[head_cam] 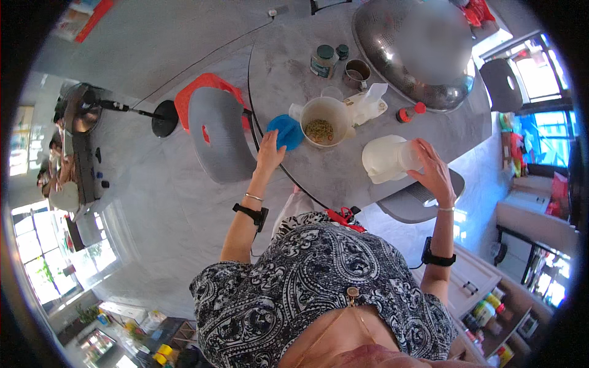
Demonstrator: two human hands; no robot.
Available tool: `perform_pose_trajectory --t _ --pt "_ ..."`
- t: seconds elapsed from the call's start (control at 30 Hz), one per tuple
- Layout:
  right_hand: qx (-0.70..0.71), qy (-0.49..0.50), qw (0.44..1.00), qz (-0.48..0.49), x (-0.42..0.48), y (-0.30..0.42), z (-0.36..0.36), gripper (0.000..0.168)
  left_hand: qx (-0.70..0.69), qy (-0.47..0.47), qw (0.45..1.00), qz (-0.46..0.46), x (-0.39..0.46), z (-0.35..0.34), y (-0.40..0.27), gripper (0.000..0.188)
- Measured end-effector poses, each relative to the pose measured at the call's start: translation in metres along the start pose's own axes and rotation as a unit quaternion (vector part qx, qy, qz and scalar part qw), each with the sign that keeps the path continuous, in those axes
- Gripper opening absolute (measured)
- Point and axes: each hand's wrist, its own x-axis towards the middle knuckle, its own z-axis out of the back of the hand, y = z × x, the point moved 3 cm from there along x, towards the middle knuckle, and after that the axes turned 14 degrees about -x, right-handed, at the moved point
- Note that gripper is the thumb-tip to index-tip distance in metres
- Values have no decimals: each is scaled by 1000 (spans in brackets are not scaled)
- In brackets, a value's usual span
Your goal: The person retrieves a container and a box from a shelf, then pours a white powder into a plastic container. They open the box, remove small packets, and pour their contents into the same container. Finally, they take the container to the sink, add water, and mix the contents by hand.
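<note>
My left hand (270, 155) is at the near edge of a round blue plastic lid (286, 130), its fingertips overlapping the rim; whether it grips the lid is unclear. Just right of the lid stands a whitish plastic pitcher (338, 120) with greenish-brown shredded bits (320, 131) at its bottom. Around the end of a translucent plastic jug (384, 158), which appears to lie on its side, my right hand (432, 169) has its fingers and thumb spread. A crumpled white plastic bag (368, 105) with print touches the pitcher's far right side.
On the grey table (317, 177) are a green-lidded jar (323, 62), a metal mug (356, 74), a red-capped bottle (411, 112) and a large metal dome (391, 50). Grey chairs (218, 138) stand at the left and right edges. A standing fan (87, 108) is farther left.
</note>
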Motion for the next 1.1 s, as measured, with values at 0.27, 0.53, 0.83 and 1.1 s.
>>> perform_pose_trajectory --t 0.27,0.53,0.83,1.1 --pt "214 76 947 -225 -114 23 -16 44 -170 37 978 -111 10 -62 -77 80" --pt "157 62 969 181 -108 103 -173 42 -274 265 924 27 19 -113 -170 31" --pt "34 -144 985 88 18 145 -230 28 -275 213 935 73 12 -91 -208 27" --pt "13 -231 973 21 5 141 -279 16 -412 150 891 117 -28 -52 -191 22"
